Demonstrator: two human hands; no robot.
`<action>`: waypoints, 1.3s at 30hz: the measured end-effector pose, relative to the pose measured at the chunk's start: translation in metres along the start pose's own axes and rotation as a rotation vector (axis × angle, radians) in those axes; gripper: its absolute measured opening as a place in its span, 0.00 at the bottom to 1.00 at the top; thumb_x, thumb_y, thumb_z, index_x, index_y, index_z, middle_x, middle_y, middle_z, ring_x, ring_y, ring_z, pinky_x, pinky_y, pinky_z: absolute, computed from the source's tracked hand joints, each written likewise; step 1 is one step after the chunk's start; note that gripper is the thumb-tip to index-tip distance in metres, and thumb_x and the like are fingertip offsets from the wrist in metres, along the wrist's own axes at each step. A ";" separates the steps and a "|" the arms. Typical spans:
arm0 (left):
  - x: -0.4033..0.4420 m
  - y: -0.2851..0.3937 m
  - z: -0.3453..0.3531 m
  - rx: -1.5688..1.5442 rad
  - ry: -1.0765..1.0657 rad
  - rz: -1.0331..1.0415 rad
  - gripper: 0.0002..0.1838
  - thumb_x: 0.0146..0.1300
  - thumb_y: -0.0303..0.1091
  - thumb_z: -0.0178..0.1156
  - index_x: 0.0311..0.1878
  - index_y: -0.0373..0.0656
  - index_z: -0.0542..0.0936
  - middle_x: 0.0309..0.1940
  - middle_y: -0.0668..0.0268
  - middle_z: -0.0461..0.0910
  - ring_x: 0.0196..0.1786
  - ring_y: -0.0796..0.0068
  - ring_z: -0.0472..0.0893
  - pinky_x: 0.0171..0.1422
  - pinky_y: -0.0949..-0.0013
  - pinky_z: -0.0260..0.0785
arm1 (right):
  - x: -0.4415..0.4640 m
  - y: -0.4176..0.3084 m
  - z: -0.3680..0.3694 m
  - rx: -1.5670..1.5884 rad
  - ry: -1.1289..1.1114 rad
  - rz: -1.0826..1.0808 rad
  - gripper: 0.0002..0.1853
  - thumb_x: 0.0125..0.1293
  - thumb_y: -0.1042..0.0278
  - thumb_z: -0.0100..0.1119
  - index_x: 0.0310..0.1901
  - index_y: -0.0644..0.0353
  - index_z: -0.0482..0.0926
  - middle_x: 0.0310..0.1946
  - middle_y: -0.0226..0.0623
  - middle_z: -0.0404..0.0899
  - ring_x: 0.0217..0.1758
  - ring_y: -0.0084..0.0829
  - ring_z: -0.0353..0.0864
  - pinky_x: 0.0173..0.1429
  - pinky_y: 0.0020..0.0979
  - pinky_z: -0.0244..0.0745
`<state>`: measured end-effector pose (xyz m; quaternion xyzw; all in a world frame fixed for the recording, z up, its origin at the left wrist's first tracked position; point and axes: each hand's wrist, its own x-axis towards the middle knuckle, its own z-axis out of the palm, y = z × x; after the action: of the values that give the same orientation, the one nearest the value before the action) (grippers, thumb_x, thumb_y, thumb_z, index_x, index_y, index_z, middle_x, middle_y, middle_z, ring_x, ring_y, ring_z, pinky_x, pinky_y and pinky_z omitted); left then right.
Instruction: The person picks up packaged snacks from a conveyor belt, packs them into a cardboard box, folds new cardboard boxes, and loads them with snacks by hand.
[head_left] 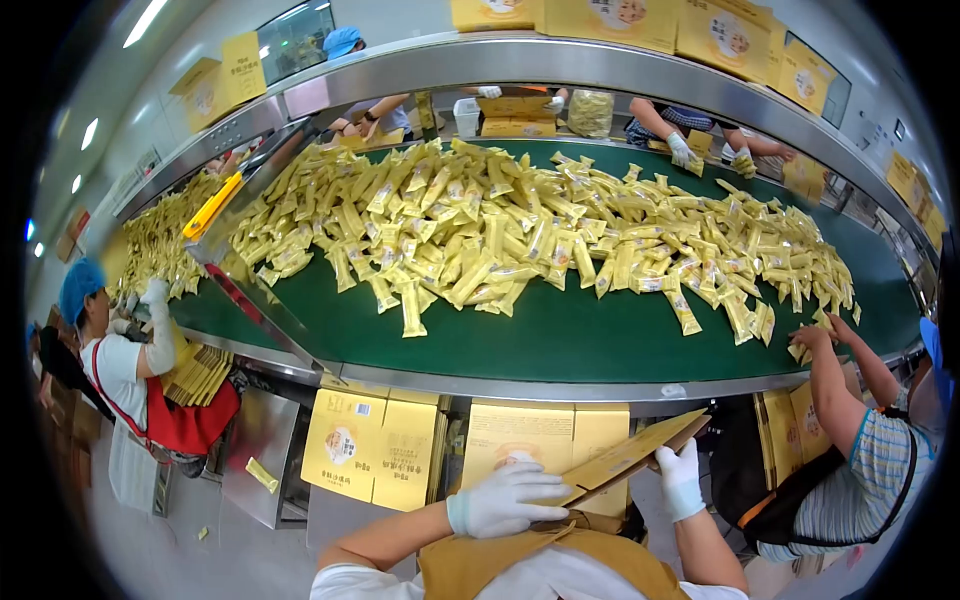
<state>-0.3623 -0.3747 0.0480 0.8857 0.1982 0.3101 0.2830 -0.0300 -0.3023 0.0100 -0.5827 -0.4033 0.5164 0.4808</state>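
A flat, partly folded yellow carton (630, 455) is held tilted in front of my chest, its right end higher. My right hand (680, 482), in a white glove, grips it near its right end. My left hand (512, 498), also gloved, holds its left end with the fingers laid along the cardboard; the thumb's hold is hidden. Behind it, several yellow cartons (520, 430) stand against the conveyor's near edge. More flat cartons (370, 440) stand to their left.
A green conveyor belt (400, 345) carries a long heap of yellow wrapped snack packets (480, 220). Co-workers stand left (125, 360), right (850, 460) and across the belt. A metal rail (560, 58) arches above. One loose packet (262, 475) lies on a metal table at left.
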 end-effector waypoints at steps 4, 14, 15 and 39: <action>0.013 0.016 -0.020 0.321 0.144 0.182 0.19 0.53 0.36 0.60 0.48 0.44 0.86 0.56 0.51 0.81 0.62 0.53 0.77 0.75 0.52 0.60 | -0.003 -0.072 0.010 -0.207 -0.335 -0.165 0.21 0.57 0.79 0.54 0.54 0.70 0.75 0.45 0.40 0.84 0.50 0.30 0.83 0.54 0.33 0.79; 0.047 -0.034 -0.029 0.456 -0.235 -0.073 0.24 0.64 0.47 0.58 0.13 0.46 0.76 0.13 0.59 0.73 0.16 0.56 0.71 0.28 0.55 0.64 | -0.008 -0.095 0.098 -1.638 -0.925 -0.582 0.17 0.61 0.51 0.60 0.37 0.57 0.84 0.35 0.42 0.85 0.40 0.48 0.87 0.44 0.46 0.82; 0.052 -0.034 -0.019 0.445 -0.410 -0.195 0.22 0.64 0.48 0.57 0.16 0.47 0.79 0.16 0.60 0.76 0.20 0.57 0.74 0.34 0.56 0.67 | -0.004 -0.082 0.103 -1.667 -1.007 -0.610 0.21 0.63 0.46 0.59 0.40 0.58 0.84 0.40 0.43 0.85 0.42 0.47 0.86 0.46 0.47 0.81; 0.075 0.006 -0.023 0.552 -0.420 -0.568 0.60 0.47 0.69 0.67 0.80 0.46 0.58 0.78 0.42 0.55 0.77 0.39 0.59 0.69 0.36 0.57 | 0.026 0.025 0.035 -0.119 -0.617 -0.151 0.42 0.70 0.62 0.64 0.76 0.70 0.52 0.67 0.47 0.71 0.71 0.36 0.71 0.74 0.38 0.66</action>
<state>-0.3218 -0.3312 0.0989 0.8822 0.4472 -0.0312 0.1442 -0.0614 -0.2773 -0.0204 -0.3941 -0.6017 0.6070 0.3378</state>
